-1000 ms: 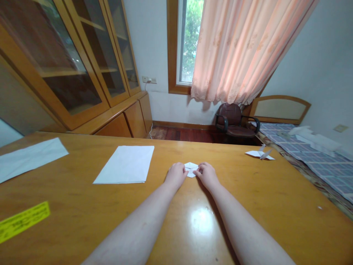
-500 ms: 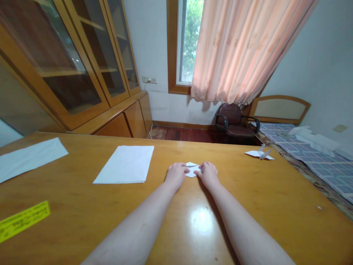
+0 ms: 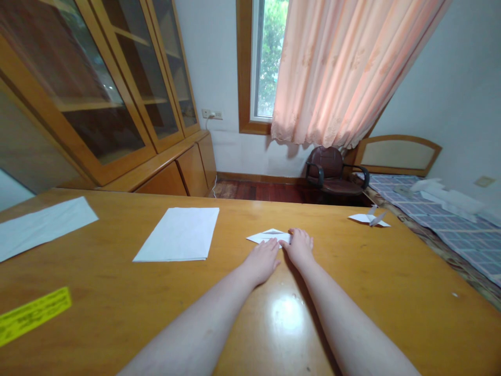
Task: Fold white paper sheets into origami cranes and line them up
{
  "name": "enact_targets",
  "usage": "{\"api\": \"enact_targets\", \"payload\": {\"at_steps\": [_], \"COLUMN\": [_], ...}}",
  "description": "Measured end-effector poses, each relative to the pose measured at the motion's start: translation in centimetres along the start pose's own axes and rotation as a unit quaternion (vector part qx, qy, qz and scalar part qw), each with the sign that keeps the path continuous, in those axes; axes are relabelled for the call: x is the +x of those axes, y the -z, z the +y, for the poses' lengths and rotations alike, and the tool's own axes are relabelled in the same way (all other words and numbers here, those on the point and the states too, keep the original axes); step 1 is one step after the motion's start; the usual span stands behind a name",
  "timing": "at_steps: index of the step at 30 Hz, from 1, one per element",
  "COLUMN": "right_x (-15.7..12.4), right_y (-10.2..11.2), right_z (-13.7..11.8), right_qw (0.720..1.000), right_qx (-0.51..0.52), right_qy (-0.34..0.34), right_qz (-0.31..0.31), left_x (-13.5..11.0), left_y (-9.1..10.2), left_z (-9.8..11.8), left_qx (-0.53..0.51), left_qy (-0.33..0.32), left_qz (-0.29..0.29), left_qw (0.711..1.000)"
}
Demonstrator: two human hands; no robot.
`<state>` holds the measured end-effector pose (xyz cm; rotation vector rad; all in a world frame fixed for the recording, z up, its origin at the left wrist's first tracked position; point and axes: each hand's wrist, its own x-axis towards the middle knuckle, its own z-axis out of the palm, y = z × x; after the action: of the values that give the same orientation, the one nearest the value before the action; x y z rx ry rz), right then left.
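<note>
A small piece of folded white paper lies on the wooden table, its left point showing and its right end under my fingers. My left hand rests along the paper's front edge, fingers stretched out and lying flat on it. At the right end, my right hand grips the paper, thumb in front and fingers curled over the far side. The paper's front part and right tip are hidden by my hands.
White sheets lie left of my hands, and another white sheet is farther left. A folded paper crane sits near the right table edge. A yellow label is at the near left. Beyond the table stands a chair.
My left hand has left the paper's left end and moved right and nearer, flattening along its front edge. The paper's left point is now uncovered. My right hand has barely moved.
</note>
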<state>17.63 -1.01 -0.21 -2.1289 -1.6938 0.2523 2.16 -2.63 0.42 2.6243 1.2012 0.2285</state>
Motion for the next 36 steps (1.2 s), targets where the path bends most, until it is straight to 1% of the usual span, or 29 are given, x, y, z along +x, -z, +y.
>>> {"api": "enact_targets", "payload": {"at_steps": [5,9,11,14,16,19,21,23,26,31,33,36], "right_x": [0.0,-0.1,-0.1,0.1,0.2,0.3,0.3,0.2,0.1,-0.3,-0.6,-0.8], "right_y": [-0.3,-0.6,-0.7,-0.7,-0.5,-0.3,-0.2,-0.1,0.1,0.8,1.0,1.1], "right_z": [0.2,0.6,0.7,0.7,0.6,0.5,0.4,0.4,0.2,-0.4,-0.6,-0.8], "right_qw": [0.998,0.996,0.995,0.995,0.996,0.993,0.983,0.972,0.964,0.958,0.954,0.950], "right_qx": [-0.048,-0.080,-0.083,-0.082,-0.077,-0.038,-0.003,0.016,0.018,0.042,0.065,0.086], "right_qy": [-0.019,-0.043,-0.046,-0.046,-0.022,0.082,0.153,0.193,0.216,0.239,0.256,0.266], "right_qz": [-0.029,-0.025,-0.023,-0.027,-0.036,-0.073,-0.106,-0.131,-0.151,-0.150,-0.145,-0.135], "left_x": [-0.2,-0.3,-0.3,-0.3,-0.3,-0.2,-0.1,0.0,0.2,0.4,0.4,0.3], "left_y": [-0.3,-0.6,-0.8,-1.1,-1.4,-1.7,-1.6,-1.3,-0.7,0.2,0.4,0.8], "left_z": [0.0,-0.2,-0.3,-0.4,-0.5,-0.7,-0.9,-1.1,-1.6,-2.2,-2.4,-2.5], "left_qx": [0.019,0.034,0.039,0.055,0.068,0.078,0.079,0.075,0.062,0.042,0.042,0.042], "left_qy": [0.030,0.057,0.084,0.146,0.180,0.200,0.206,0.211,0.213,0.225,0.223,0.218], "left_qz": [-0.024,-0.032,-0.031,-0.021,-0.009,0.007,0.016,0.025,0.048,0.096,0.105,0.102], "left_qw": [0.999,0.997,0.995,0.988,0.981,0.977,0.975,0.974,0.974,0.969,0.968,0.970]}}
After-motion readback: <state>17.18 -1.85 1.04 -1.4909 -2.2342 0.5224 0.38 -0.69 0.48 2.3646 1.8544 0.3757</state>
